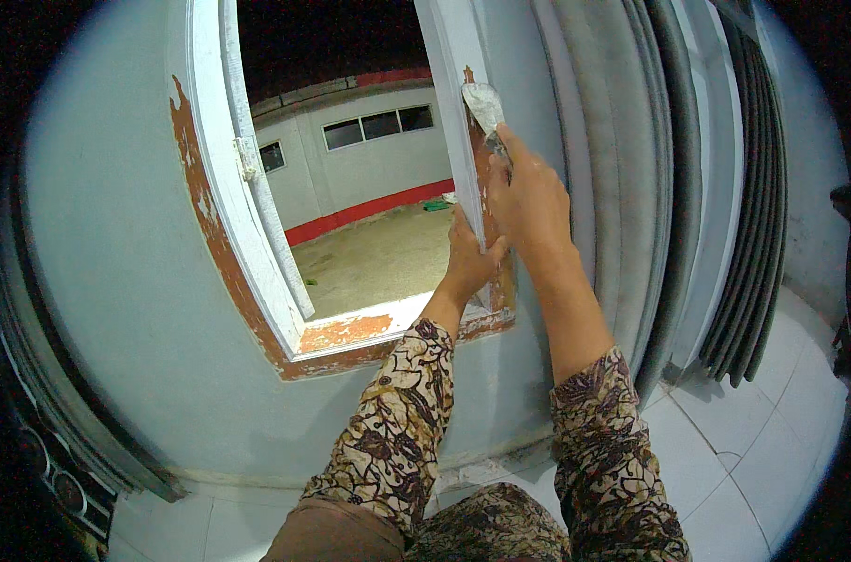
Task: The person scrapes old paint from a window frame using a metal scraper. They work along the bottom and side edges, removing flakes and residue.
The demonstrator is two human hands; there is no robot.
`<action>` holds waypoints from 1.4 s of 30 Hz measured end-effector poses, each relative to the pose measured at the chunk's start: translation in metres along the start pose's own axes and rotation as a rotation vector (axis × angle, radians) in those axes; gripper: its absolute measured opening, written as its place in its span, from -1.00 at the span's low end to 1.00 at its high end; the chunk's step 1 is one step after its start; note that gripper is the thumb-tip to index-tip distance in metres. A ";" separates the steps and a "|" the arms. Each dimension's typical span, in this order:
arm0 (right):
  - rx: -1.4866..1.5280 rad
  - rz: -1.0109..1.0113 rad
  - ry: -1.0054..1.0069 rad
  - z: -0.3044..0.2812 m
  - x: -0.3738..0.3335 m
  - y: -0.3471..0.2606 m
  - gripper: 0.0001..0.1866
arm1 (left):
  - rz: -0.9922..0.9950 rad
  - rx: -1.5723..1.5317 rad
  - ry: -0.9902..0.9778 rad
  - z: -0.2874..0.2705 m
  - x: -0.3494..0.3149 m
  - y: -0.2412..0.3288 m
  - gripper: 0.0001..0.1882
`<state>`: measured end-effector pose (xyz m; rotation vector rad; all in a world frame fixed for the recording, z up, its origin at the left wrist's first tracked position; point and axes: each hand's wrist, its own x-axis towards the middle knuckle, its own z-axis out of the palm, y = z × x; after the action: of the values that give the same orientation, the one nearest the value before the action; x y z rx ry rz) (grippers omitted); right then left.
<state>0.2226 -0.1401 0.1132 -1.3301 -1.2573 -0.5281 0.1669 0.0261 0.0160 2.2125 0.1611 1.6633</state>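
My right hand (535, 197) is closed around the handle of a putty knife (483, 106). Its pale, worn blade points upward and lies against the right side of the window frame (451, 89), at the top of a strip of exposed brown wood (479, 155). Lower down on that same side, my left hand (470, 258) grips the frame's inner edge, its thumb toward the room and its fingers partly hidden. White paint covers the inner part of the frame. Along the left and bottom outer trim, patchy brown wood (221, 239) shows with flecks of white.
Grey curtains (608, 140) hang just right of my right hand, with darker folds (753, 206) farther right. A hinge (247, 159) sits on the left jamb. Through the opening are a yard and a white wall with a red band (374, 208). White tiles (739, 468) cover the floor.
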 end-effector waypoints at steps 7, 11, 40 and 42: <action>-0.014 0.009 -0.047 -0.004 -0.005 0.005 -0.57 | 0.049 0.099 0.059 0.004 -0.001 -0.009 -0.17; 0.015 -0.035 0.002 -0.002 0.008 0.006 -0.57 | -0.058 0.073 0.015 0.001 -0.002 -0.006 -0.16; -0.114 -0.069 -0.041 0.007 -0.032 0.011 -0.51 | -0.122 -0.036 0.068 0.004 0.002 -0.009 -0.23; -0.151 -0.056 -0.066 0.004 -0.035 0.011 -0.51 | -0.215 -0.055 0.018 0.004 0.001 -0.013 -0.22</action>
<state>0.2197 -0.1458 0.0767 -1.4507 -1.3330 -0.6334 0.1725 0.0376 0.0119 2.0598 0.3414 1.5520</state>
